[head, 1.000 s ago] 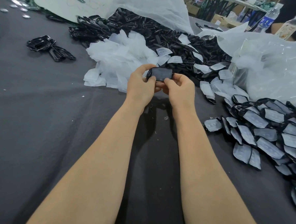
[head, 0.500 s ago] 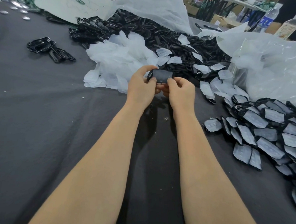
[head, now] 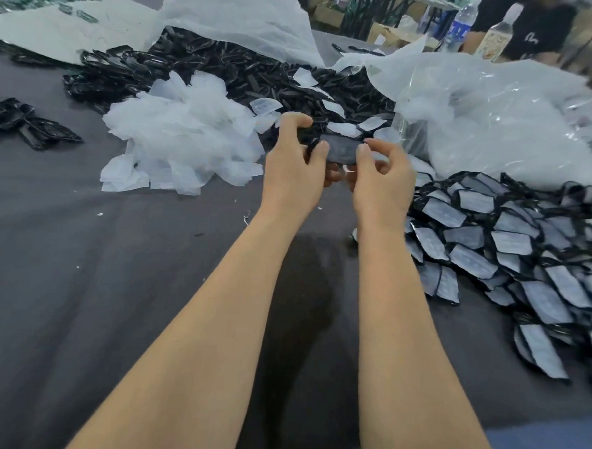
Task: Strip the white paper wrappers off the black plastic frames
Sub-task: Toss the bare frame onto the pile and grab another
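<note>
Between my two hands, above the dark table, I hold one black plastic frame (head: 341,150) covered by a greyish-white wrapper. My left hand (head: 296,166) pinches its left end with thumb and curled fingers. My right hand (head: 381,175) pinches its right end. A heap of wrapped frames (head: 512,249) lies to the right. A pile of bare black frames (head: 227,66) stretches across the back. Loose white wrappers (head: 186,139) are heaped to the left of my hands.
The table has a dark grey cloth (head: 79,281). Clear plastic bags (head: 492,114) bulge at the back right. A small cluster of black frames (head: 22,124) lies far left. Two bottles (head: 463,23) and a person in black (head: 534,27) are beyond the table.
My hands have drawn slightly apart along the frame, now holding it by its ends. The camera view has shifted a little.
</note>
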Demonstrator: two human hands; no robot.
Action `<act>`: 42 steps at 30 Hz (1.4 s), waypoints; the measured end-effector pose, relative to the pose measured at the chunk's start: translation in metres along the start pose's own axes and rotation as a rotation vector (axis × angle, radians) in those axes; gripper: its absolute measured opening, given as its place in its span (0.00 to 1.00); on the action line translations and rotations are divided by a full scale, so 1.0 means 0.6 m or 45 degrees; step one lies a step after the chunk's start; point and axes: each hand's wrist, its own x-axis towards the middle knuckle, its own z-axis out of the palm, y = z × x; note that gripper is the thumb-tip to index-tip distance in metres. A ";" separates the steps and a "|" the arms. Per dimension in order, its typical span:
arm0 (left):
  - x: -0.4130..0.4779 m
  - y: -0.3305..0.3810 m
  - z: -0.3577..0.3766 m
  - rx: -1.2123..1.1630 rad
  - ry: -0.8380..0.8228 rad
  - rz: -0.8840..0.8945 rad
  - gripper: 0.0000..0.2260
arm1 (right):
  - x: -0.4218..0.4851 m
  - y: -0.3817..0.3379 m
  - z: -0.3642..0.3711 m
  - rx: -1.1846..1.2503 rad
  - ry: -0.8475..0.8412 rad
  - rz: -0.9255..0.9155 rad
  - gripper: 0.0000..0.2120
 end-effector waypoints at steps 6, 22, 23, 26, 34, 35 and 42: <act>-0.027 0.010 0.128 0.363 -0.206 0.027 0.05 | 0.021 0.031 -0.131 -0.359 0.371 -0.029 0.02; -0.038 -0.006 0.205 0.801 -0.260 0.082 0.13 | 0.011 0.054 -0.164 -0.821 0.531 0.082 0.13; -0.035 -0.002 0.196 0.685 -0.256 0.069 0.12 | 0.011 0.048 -0.157 -0.798 0.516 0.055 0.12; -0.022 0.011 0.154 0.414 -0.187 0.025 0.06 | 0.010 0.025 -0.118 -0.694 0.400 -0.017 0.10; 0.034 0.018 -0.051 0.230 0.302 -0.073 0.04 | -0.034 -0.038 0.089 -0.359 -0.223 -0.174 0.09; 0.038 0.017 -0.083 0.200 0.377 -0.091 0.04 | -0.044 -0.044 0.119 -0.323 -0.307 -0.173 0.09; 0.044 0.006 -0.282 0.071 0.904 -0.144 0.06 | -0.132 -0.088 0.301 -0.123 -0.694 -0.340 0.11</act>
